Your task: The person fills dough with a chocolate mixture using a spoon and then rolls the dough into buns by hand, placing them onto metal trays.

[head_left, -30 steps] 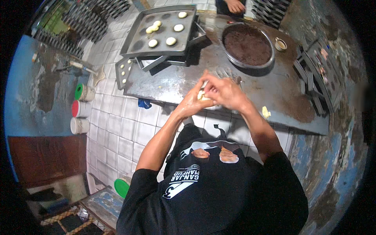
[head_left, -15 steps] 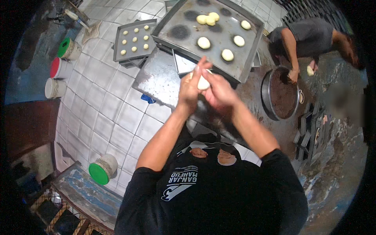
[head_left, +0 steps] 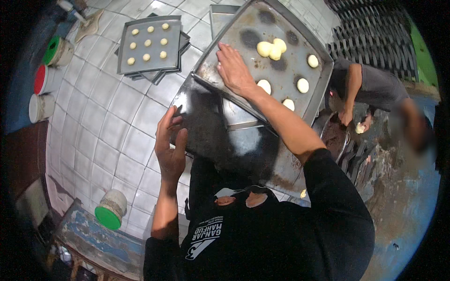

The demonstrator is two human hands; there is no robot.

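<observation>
My right hand (head_left: 234, 70) reaches across my body onto the large metal baking tray (head_left: 262, 28), its fingers extended over the tray's left part; anything under the palm is hidden. On that tray lie several pale dough balls (head_left: 302, 85), a few bunched together (head_left: 265, 48) near the middle. My left hand (head_left: 169, 140) is open and empty, fingers slightly curled, beside the dark table (head_left: 197, 124), below and left of the tray. Another metal pan (head_left: 234, 117) sits under the large tray's front side.
Further left, a smaller tray (head_left: 126, 65) of dough balls rests on stacked pans. Lidded buckets (head_left: 110, 210) stand at lower left and along the left wall. At right, a co-worker's hand (head_left: 346, 114) is at a round basin (head_left: 335, 140) of dark brown filling, with stacked black racks (head_left: 375, 33) behind.
My hands were together around pale dough; they have separated, the right onto the large tray, the left down and leftward, empty. The view has swung toward the trays.
</observation>
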